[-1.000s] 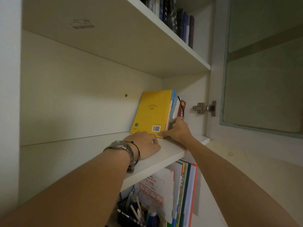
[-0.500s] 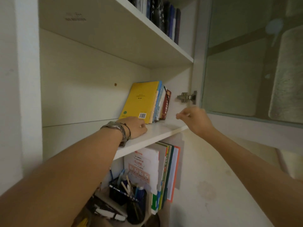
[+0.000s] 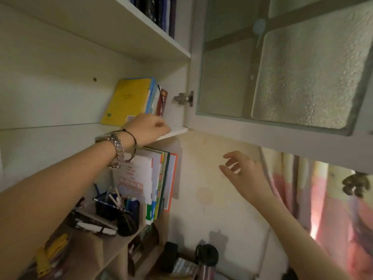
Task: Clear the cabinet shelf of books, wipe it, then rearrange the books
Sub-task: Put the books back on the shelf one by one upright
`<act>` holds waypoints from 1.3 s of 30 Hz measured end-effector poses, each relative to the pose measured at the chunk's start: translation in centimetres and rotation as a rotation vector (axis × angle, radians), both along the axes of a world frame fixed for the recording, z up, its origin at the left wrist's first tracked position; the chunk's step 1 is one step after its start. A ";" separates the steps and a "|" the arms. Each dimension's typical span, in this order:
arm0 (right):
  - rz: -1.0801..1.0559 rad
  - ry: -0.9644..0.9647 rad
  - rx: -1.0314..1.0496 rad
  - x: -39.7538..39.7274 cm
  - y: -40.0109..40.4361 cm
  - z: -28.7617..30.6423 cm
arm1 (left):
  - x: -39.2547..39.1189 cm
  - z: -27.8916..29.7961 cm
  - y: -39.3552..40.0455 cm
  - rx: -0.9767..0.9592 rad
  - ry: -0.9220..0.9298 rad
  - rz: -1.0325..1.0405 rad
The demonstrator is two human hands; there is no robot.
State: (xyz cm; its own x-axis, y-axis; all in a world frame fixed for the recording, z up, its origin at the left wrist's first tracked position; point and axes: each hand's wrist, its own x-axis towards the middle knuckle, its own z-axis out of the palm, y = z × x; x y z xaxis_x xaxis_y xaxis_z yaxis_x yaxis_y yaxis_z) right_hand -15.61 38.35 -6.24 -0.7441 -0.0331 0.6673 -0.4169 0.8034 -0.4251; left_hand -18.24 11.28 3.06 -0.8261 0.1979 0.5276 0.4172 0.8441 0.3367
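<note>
A short row of books leans at the right end of the white cabinet shelf (image 3: 175, 131): a yellow book (image 3: 129, 98) faces out, thin blue and white ones stand behind it, and a dark red book (image 3: 162, 102) is at the end. My left hand (image 3: 149, 126), with a watch on its wrist, sits on the shelf with curled fingers against the books' lower front corner; no grip on a book shows. My right hand (image 3: 242, 172) hangs in the air below the cabinet, fingers spread and holding nothing.
The frosted-glass cabinet door (image 3: 282, 67) stands swung out on the right on its hinge (image 3: 182, 98). Dark books (image 3: 161, 11) fill the shelf above. Below are upright books (image 3: 159, 178), a pen holder (image 3: 113, 207), a bottle (image 3: 205, 257) and a curtain (image 3: 333, 209).
My right hand let go of the books, dropped down and right, and spread its fingers. My left hand slid right along the shelf to the books' front corner. The view tilted down.
</note>
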 end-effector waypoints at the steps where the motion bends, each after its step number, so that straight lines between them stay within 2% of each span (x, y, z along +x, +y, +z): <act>1: -0.013 -0.002 -0.008 1.1 0.8 -0.6 | 0.7 -0.8 1.2 0.017 0.005 -0.038; 7: -0.115 -0.031 -0.093 8.1 5.3 -5.6 | 4.1 -8.0 7.6 0.083 -0.046 -0.260; 13: -0.212 -0.121 -0.248 14.8 9.4 -13.8 | 7.1 -18.7 13.7 0.177 -0.242 -0.427; 20: -0.444 -0.263 -0.370 23.0 14.0 -23.5 | 11.8 -31.0 20.9 0.204 -0.491 -0.564; 23: -0.521 -0.345 -0.474 26.4 15.1 -27.2 | 14.4 -35.4 23.1 0.209 -0.562 -0.580; 26: -0.609 -0.402 -0.463 29.5 15.4 -30.8 | 17.0 -39.8 24.5 0.250 -0.674 -0.591; 30: -0.678 -0.597 -0.531 32.4 14.8 -35.0 | 19.8 -44.6 25.5 0.231 -0.837 -0.605; 34: -0.708 -0.766 -0.679 33.7 13.6 -37.5 | 22.0 -48.0 25.8 0.133 -0.953 -0.592; 39: -0.710 -0.843 -0.760 34.4 12.8 -38.9 | 24.0 -49.8 26.1 0.053 -1.023 -0.573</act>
